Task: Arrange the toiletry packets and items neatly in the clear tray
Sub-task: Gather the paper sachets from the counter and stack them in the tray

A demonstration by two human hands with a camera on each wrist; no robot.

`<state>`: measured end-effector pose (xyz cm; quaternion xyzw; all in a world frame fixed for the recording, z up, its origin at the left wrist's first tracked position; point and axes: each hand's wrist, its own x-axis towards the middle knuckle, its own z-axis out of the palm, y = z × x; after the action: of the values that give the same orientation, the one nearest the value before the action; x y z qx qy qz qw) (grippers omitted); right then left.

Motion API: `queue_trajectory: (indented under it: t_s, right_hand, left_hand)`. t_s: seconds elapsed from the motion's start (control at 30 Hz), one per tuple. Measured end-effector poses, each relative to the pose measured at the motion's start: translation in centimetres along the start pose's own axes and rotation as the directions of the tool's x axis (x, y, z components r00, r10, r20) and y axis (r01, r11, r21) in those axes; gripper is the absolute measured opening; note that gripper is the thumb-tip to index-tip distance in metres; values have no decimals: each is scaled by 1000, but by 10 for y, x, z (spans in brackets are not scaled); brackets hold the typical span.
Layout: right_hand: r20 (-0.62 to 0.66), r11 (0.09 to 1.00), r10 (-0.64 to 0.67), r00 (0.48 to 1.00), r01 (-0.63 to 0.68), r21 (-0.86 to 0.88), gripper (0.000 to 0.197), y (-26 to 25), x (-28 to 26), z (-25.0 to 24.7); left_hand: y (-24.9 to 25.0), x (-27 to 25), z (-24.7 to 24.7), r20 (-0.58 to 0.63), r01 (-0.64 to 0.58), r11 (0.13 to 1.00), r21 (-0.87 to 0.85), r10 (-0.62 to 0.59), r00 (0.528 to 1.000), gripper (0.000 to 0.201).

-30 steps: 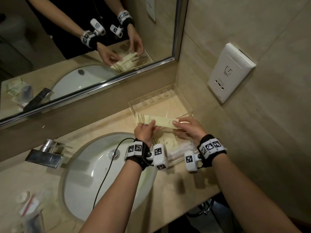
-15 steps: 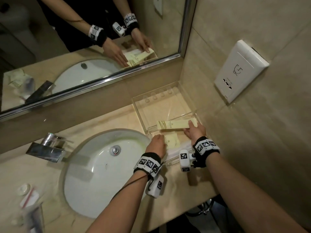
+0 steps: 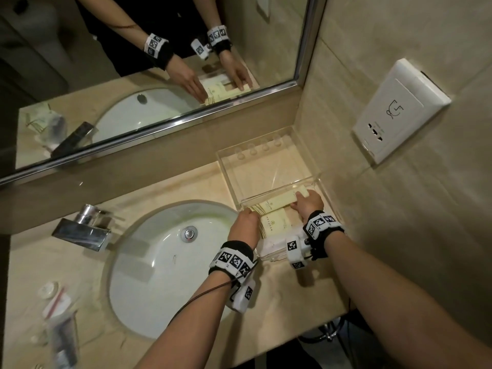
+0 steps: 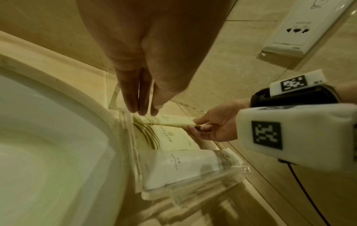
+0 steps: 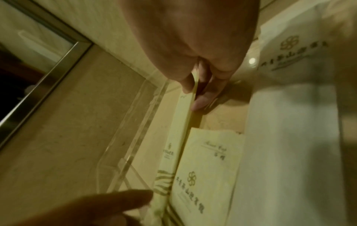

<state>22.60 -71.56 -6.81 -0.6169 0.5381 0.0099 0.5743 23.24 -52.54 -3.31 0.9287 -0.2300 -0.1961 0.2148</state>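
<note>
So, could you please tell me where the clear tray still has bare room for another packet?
The clear tray's far compartment, between the divider and the mirror-side wall, is bare. The near compartment is crowded: the long packet held by both hands, right hand and left hand, a square packet, and a white packet.

Flower-shaped logo (image 5: pixel 191 178) printed on the square cream packet (image 5: pixel 206 168) lying just beside the right hand (image 5: pixel 195 50); Chinese characters beneath it too blurred to read. Cursive line near that packet's top edge, illegible. Same logo with small lettering showing on the long packet (image 5: pixel 174 146) the right hand is pinching. Larger logo on the white bag (image 5: pixel 301 107). Cup-like symbol (image 3: pixel 394 111) on the wall socket plate (image 3: pixel 399 107).
</note>
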Motion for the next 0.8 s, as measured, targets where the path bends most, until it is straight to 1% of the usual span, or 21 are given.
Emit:
queue_trajectory:
  t_s: [0.07,0.1,0.23,0.3,0.43,0.57,0.63,0.73,0.8]
  right_hand:
    - [-13,999,-22,1000,21,-32,35,1,1,-1]
    - [-10,998,-30,999,29,-58,35,2,3,0]
    - [-13,963,-124,992,117,-245,41,7,3,2]
    - [-27,937,-159,987,142,-319,44,7,0,-1]
    - [1,916,-170,986,158,-369,40,9,-4,-10]
    - [4,911,-202,979,190,-365,30,10,-6,-13]
    - [18,910,-211,977,203,-361,31,9,-6,-15]
    - [36,914,-212,977,211,-347,32,10,-7,-17]
    - [45,924,-203,978,206,-322,31,10,-8,-18]
  left_hand:
    - [1,-1,1,-65,-18,1000,0,18,998,28]
    - [2,-1,2,-72,-32,999,-3,32,997,28]
    - [6,1,5,-4,-92,995,-45,92,996,30]
    - [7,2,5,25,-83,994,-78,85,996,27]
    - [4,5,3,49,28,988,-150,-20,999,26]
    - [4,7,1,-12,91,967,-240,-97,995,23]
    - [4,7,2,-25,90,965,-245,-99,995,22]
    - [3,5,7,28,90,972,-218,-86,996,23]
    - [4,2,8,32,76,974,-213,-71,997,24]
